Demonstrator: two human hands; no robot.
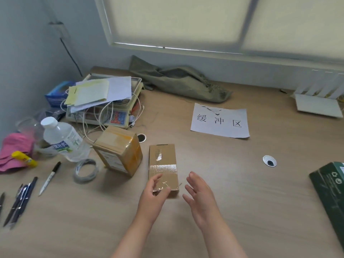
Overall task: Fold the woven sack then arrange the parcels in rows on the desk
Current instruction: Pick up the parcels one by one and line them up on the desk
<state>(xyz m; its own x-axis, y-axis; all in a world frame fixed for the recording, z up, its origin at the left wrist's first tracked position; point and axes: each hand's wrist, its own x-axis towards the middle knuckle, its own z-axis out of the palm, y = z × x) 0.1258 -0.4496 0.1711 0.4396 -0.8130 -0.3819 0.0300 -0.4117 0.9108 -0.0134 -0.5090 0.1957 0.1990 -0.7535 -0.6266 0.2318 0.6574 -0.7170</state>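
A long flat cardboard parcel (163, 162) lies on the desk in front of me. My left hand (153, 194) rests on its near end, thumb on top and fingers loosely bent over the near edge. My right hand (200, 196) hovers just right of the parcel with straight fingers, holding nothing. A second, taller taped parcel (119, 150) stands to the left, apart from the first. The olive woven sack (178, 81) lies crumpled at the back of the desk under the window. A dark green box (329, 192) sits at the right edge.
A scale piled with papers and cables (104, 101), a water bottle (61, 138), a tape roll (86, 171), a marker (50, 177), several pens (20, 203) and pink cloth (14, 151) crowd the left. A printed paper sign (220, 121) lies mid-desk. A cable grommet (269, 161) sits right.
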